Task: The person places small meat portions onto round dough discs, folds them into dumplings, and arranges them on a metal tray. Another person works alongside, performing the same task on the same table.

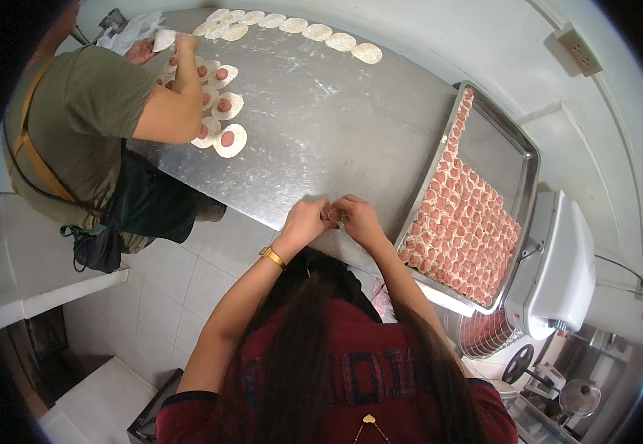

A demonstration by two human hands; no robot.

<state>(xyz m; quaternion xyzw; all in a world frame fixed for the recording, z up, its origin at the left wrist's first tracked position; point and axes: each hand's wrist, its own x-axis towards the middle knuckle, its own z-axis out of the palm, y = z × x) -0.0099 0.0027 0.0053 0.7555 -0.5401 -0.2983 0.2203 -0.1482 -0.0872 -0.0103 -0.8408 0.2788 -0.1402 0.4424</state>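
Over the near edge of the steel table, my left hand (pixel 309 220) and my right hand (pixel 358 220) meet, fingers curled in. Between their fingertips is a small dumpling (pixel 332 214) with pinkish filling, partly hidden by the fingers. Just right of my right hand lies a metal tray (pixel 534 159), mostly covered with rows of open-topped dumplings (pixel 458 229) with pink filling. Its far right part shows bare metal. To the left on the table are round wrappers topped with balls of filling (pixel 227 139).
At the left a co-worker in an olive shirt (pixel 107 96) leans over the table (pixel 321 111), holding a white wrapper (pixel 164 40). Plain round wrappers (pixel 293 26) line the far edge. A white machine (pixel 554 266) with a wire guard stands beyond the tray, at the right.
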